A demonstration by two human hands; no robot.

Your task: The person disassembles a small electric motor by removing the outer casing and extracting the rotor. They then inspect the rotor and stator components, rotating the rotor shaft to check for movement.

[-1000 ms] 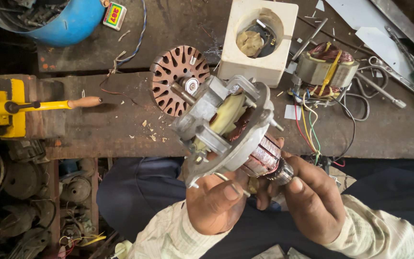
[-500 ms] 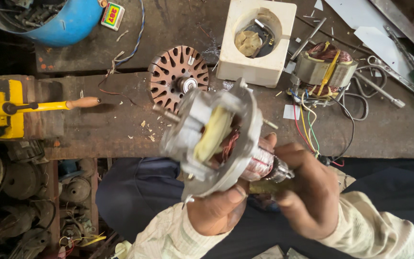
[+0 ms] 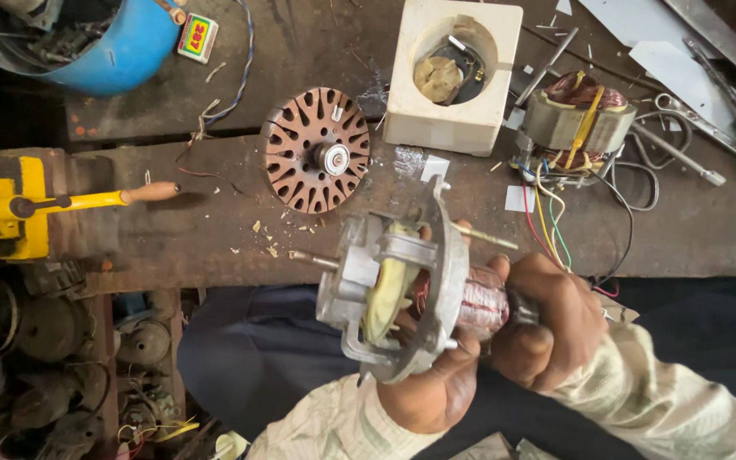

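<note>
I hold a small electric motor assembly [image 3: 393,294] over my lap, in front of the wooden bench. It has a grey metal end bracket, copper windings and a thin shaft that sticks out to the left. My left hand [image 3: 432,388] grips the bracket's rim from below. My right hand [image 3: 547,319] is wrapped around the reddish wound armature end at the right. A slotted copper-coloured rotor disc [image 3: 317,149] lies flat on the bench just beyond the motor.
A cream square housing [image 3: 453,72] stands at the back. A wound stator [image 3: 577,119] with coloured wires lies at right, near a spanner [image 3: 683,119]. A yellow vise [image 3: 10,213] is at left, a blue tub [image 3: 87,38] top left, old motor parts [image 3: 44,358] below.
The motor has been turned in my hands, so its bracket now faces left with the shaft pointing left. Both hands have kept their grip.
</note>
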